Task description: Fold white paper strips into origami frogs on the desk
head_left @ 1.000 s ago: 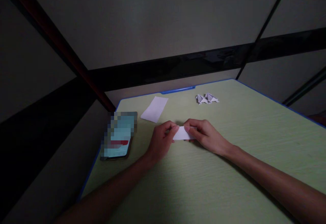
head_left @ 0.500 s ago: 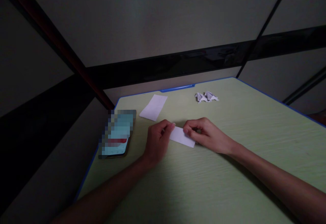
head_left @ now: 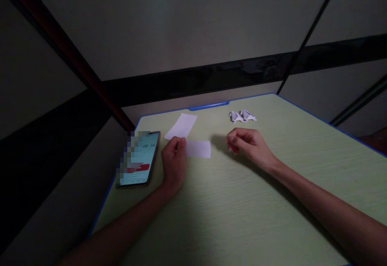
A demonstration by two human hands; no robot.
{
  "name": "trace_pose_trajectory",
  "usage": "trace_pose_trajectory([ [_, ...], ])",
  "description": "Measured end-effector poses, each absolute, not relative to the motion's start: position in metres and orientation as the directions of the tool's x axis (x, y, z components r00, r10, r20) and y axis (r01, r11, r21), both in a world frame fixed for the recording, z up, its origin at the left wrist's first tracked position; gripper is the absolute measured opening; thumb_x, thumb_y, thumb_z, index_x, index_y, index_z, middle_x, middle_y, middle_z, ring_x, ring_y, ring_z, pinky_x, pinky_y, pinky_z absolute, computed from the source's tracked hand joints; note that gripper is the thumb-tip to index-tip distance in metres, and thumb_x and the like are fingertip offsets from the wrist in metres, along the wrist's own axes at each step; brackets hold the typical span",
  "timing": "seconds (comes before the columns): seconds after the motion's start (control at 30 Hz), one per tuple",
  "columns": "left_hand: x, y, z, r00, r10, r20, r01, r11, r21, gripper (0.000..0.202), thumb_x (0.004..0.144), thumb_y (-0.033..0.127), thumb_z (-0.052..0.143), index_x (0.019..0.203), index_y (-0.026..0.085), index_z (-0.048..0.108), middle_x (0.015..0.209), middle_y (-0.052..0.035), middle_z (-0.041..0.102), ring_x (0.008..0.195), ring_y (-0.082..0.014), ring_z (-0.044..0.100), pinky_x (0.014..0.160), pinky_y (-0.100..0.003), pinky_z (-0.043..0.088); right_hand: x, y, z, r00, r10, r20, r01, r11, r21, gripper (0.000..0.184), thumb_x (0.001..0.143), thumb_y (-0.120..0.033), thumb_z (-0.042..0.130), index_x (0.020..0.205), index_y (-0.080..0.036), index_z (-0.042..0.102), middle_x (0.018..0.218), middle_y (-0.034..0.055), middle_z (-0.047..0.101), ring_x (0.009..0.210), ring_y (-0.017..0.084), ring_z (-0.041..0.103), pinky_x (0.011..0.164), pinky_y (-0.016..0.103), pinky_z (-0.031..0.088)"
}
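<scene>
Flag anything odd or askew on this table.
The phone looks odd: blocky pixelation hides part of its left side, likely image masking. Beyond the left hand, the loose sheet lies slanted to the held paper. No spill shows.

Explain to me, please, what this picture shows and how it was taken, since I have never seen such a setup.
There is no machine here, only a person's two bare hands, seen by a camera worn on the head, looking forward and down. The left hand holds one end of a small piece of paper. The right hand is apart from it, fingers loosely curled, with nothing visible in its grasp. On the table lie a lit phone at the left, another sheet beyond the left hand, and two folded paper figures farther back.
</scene>
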State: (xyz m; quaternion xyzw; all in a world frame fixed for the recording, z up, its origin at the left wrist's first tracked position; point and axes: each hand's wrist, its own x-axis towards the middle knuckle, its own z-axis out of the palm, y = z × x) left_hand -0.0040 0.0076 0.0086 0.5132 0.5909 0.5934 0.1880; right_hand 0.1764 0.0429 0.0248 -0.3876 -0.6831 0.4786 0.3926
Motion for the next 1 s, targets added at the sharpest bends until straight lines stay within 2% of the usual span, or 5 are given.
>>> trace_pose_trajectory([
  [0.1, 0.003, 0.003, 0.011, -0.288, 0.89, 0.354, 0.373, -0.236, 0.897, 0.026, 0.075, 0.026, 0.042, 0.051, 0.016, 0.038, 0.047, 0.006, 0.03, 0.045, -0.0069, 0.028, 0.043, -0.02, 0.023, 0.171, 0.041, 0.022, -0.451, 0.868, 0.208, 0.096, 0.279, -0.955, 0.016, 0.069, -0.028, 0.053, 0.076, -0.014, 0.053, 0.065, -0.0003, 0.05, 0.054, 0.008, 0.042, 0.048, 0.02, 0.033],
  [0.23, 0.009, -0.001, 0.011, -0.144, 0.933, 0.33, 0.399, -0.251, 0.882, 0.024, 0.074, 0.027, 0.043, 0.053, 0.016, 0.042, 0.048, 0.0055, 0.035, 0.046, -0.0072, 0.032, 0.043, -0.019, 0.025, 0.166, 0.037, 0.017, -0.573, 0.814, 0.093, 0.178, 0.234, -0.956, 0.021, 0.071, -0.032, 0.052, 0.064, -0.013, 0.052, 0.05, -0.0044, 0.041, 0.045, 0.006, 0.034, 0.041, 0.019, 0.025],
  [0.63, 0.008, 0.001, 0.004, -0.031, 0.945, 0.326, 0.629, -0.236, 0.741, 0.023, 0.079, 0.019, 0.031, 0.065, 0.015, 0.049, 0.054, 0.0024, 0.043, 0.054, -0.0107, 0.04, 0.052, -0.023, 0.028, 0.167, 0.038, 0.018, -0.481, 0.855, 0.195, 0.363, 0.397, -0.843, 0.023, 0.077, -0.028, 0.043, 0.06, -0.013, 0.047, 0.052, -0.0036, 0.038, 0.047, 0.006, 0.033, 0.043, 0.019, 0.026],
  [0.83, 0.006, 0.006, 0.005, -0.177, 0.937, 0.3, 0.3, -0.239, 0.924, 0.022, 0.079, 0.024, 0.034, 0.066, 0.014, 0.05, 0.057, 0.002, 0.047, 0.047, -0.0072, 0.038, 0.043, -0.019, 0.029, 0.173, 0.038, 0.021, -0.346, 0.869, 0.355, 0.358, 0.472, -0.806, 0.021, 0.078, -0.028, 0.045, 0.068, -0.012, 0.055, 0.052, -0.0012, 0.048, 0.046, 0.007, 0.04, 0.043, 0.021, 0.03],
  [1.0, 0.006, 0.012, 0.004, -0.126, 0.985, 0.119, -0.063, -0.128, 0.99, 0.024, 0.076, 0.036, 0.041, 0.073, 0.013, 0.05, 0.065, 0.0, 0.052, 0.047, -0.0075, 0.047, 0.034, -0.017, 0.032, 0.174, 0.04, 0.022, -0.403, 0.745, 0.532, 0.226, 0.644, -0.731, 0.013, 0.075, -0.021, 0.052, 0.073, -0.014, 0.062, 0.078, 0.0069, 0.062, 0.072, 0.014, 0.055, 0.066, 0.027, 0.043],
])
